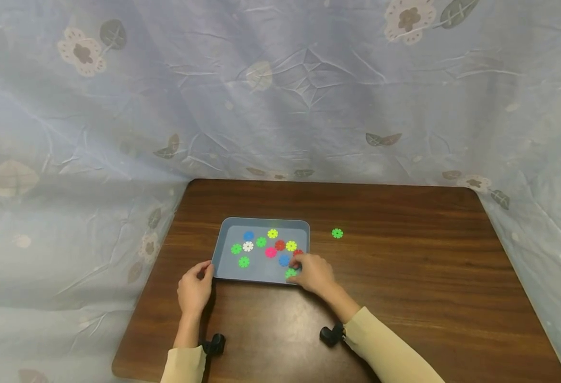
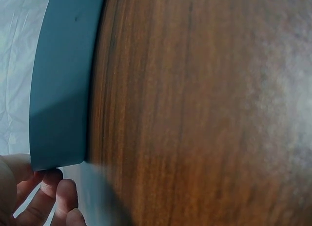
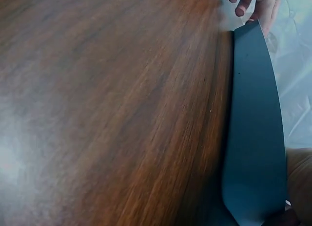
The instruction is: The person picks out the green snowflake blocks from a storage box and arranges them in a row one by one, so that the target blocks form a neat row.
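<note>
A shallow grey-blue tray (image 1: pixel 261 222) lies on the table, holding several small flower-shaped plastic discs. My left hand (image 1: pixel 196 290) pinches the tray's front left corner; in the left wrist view its fingers (image 2: pixel 45 189) meet that corner. My right hand (image 1: pixel 313 274) reaches over the front right corner, thumb and forefinger on either side of a green disc (image 1: pixel 291 273). Whether they grip it is unclear, and in the right wrist view the tray's wall (image 3: pixel 253 123) hides most of this hand. A blue disc (image 1: pixel 284 260) and a partly covered red disc (image 1: pixel 298 253) lie near its fingers.
One green disc (image 1: pixel 337 233) lies on the brown wooden table (image 1: pixel 405 255), right of the tray. Patterned cloth (image 1: pixel 280 106) hangs behind and at both sides of the table. Each wrist wears a small black device, such as the right one (image 1: pixel 331 336).
</note>
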`<move>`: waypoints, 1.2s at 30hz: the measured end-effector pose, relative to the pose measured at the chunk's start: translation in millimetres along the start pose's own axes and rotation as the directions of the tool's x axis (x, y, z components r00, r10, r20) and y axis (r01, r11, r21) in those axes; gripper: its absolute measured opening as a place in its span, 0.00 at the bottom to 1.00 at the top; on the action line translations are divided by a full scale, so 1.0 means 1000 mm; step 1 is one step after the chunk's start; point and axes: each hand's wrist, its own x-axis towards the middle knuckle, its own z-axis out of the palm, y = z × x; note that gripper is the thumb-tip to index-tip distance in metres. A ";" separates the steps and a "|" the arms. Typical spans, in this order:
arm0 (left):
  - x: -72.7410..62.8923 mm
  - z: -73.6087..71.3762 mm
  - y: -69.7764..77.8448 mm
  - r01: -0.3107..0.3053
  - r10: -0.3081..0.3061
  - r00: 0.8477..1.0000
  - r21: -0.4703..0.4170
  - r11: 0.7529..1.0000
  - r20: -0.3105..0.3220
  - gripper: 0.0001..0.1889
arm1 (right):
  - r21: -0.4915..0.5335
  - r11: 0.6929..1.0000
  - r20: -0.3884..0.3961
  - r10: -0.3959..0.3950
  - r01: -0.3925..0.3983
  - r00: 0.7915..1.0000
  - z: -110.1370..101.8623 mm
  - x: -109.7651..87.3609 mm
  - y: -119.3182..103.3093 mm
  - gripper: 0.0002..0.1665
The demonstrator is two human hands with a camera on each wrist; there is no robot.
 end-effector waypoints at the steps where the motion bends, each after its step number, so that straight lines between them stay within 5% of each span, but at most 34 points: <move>1: 0.000 0.000 0.000 0.000 0.000 1.000 0.002 1.000 0.000 0.13 | -0.006 1.000 0.006 0.007 -0.007 1.000 0.000 0.001 0.000 0.22; 18: 0.000 0.002 0.000 0.002 -0.002 1.000 0.002 1.000 -0.025 0.13 | -0.085 0.996 0.069 0.009 -0.003 0.998 -0.003 0.005 -0.005 0.19; 36: -0.001 0.002 0.000 0.007 -0.007 1.000 -0.019 1.000 -0.010 0.13 | 0.231 0.972 0.016 -0.056 0.051 0.998 -0.009 0.007 0.012 0.08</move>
